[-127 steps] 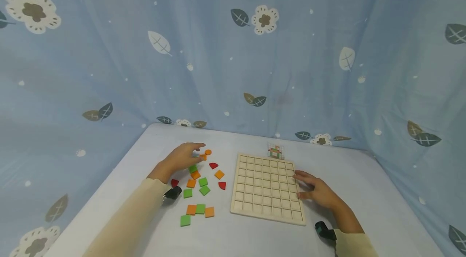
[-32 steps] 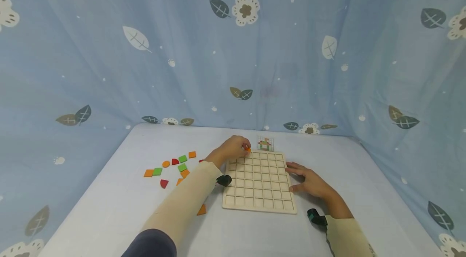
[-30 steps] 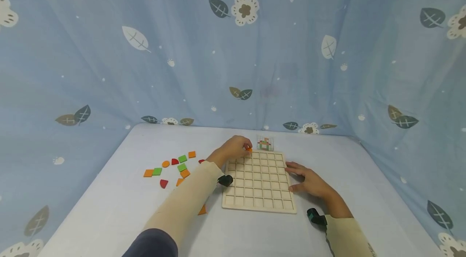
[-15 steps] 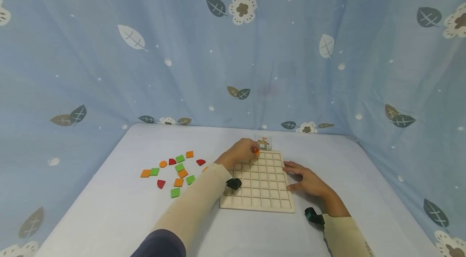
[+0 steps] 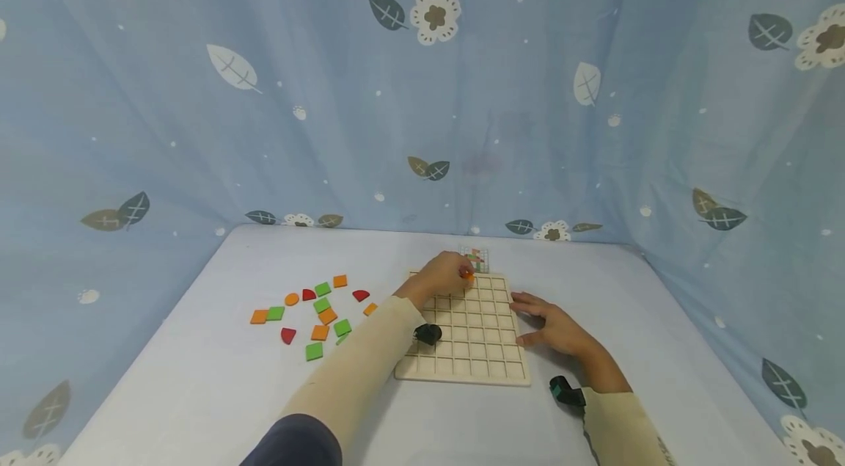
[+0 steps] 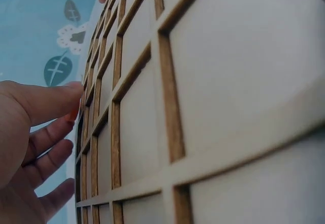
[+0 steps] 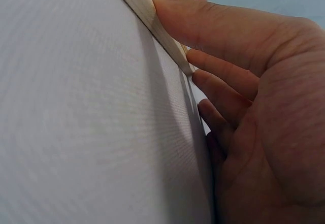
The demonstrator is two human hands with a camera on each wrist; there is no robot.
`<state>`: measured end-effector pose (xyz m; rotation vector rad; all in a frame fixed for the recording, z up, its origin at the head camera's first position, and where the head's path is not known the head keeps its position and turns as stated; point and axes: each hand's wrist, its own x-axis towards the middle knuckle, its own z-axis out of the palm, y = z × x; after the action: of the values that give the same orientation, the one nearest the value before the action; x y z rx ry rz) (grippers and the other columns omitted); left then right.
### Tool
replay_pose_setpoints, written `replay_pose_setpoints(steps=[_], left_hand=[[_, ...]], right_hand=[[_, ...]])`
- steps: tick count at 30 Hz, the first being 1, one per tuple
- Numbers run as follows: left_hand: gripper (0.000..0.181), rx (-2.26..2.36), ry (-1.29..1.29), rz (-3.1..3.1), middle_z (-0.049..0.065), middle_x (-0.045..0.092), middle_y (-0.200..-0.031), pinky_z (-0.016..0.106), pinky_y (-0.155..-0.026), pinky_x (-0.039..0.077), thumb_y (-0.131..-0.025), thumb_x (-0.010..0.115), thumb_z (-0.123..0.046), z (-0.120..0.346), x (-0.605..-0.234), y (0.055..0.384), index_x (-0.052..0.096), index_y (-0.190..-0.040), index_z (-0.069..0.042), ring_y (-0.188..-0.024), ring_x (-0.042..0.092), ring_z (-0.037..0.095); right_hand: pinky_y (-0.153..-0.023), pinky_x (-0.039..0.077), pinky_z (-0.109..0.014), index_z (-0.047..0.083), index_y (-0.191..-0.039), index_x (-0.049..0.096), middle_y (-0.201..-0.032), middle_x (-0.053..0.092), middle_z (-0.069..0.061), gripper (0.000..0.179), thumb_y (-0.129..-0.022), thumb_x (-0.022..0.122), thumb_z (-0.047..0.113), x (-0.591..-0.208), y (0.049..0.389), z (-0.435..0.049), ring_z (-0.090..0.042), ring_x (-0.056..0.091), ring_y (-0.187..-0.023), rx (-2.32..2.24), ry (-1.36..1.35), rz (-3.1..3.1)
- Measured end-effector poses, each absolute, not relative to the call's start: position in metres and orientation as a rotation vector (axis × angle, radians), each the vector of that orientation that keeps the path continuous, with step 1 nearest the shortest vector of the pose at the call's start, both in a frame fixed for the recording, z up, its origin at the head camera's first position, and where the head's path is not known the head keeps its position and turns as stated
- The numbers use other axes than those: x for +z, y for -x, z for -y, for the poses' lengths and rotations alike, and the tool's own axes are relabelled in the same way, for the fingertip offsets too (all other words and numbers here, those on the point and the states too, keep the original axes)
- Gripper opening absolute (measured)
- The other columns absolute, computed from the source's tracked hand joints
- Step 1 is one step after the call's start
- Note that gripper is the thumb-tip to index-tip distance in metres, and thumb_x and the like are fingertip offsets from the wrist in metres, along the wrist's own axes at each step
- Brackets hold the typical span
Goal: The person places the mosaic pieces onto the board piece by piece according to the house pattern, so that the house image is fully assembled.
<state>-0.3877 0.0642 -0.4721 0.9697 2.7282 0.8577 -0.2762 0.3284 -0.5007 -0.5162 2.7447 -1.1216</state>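
A pale wooden grid board (image 5: 485,337) lies on the table in the head view, its square recesses bare where they show. My left hand (image 5: 444,274) reaches over its far side and pinches a small orange tile (image 5: 468,276) between thumb and fingers, close over the far row. Most of that tile is hidden; in the left wrist view only an orange sliver (image 6: 74,113) shows behind the thumb. Along the board's right edge rests my right hand (image 5: 560,326), thumb and relaxed fingertips touching the rim, as the right wrist view shows.
Loose tiles lie left of the board: orange squares (image 5: 339,281), green squares (image 5: 314,352), red quarter-rounds (image 5: 287,335) and an orange disc (image 5: 292,299). A small patterned card (image 5: 479,260) sits just beyond the board. A blue curtain (image 5: 317,121) closes off the back.
My left hand has gone from the loose tiles to the board's far side with an orange tile, then shifted slightly right along it. My right hand stays at the right edge.
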Motion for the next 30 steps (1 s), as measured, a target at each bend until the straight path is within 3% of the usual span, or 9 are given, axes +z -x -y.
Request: replay_pose_setpoints(steps=[30], left_hand=[[0.023,0.767,-0.921,-2.747,-0.005,0.067,-0.107,0.029,-0.086,0.048,-0.088,0.074,-0.021,-0.077,-0.469,0.386,0.074,-0.11,-0.014,-0.1,0.061,0.013]], right_hand=[[-0.108,0.02,-0.062,0.006,-0.136,0.057,-0.152,0.036,-0.013,0.077,-0.07,0.085,0.034,-0.497,0.275,-0.327,-0.04,0.024,-0.141,-1.118,0.52,-2.757]])
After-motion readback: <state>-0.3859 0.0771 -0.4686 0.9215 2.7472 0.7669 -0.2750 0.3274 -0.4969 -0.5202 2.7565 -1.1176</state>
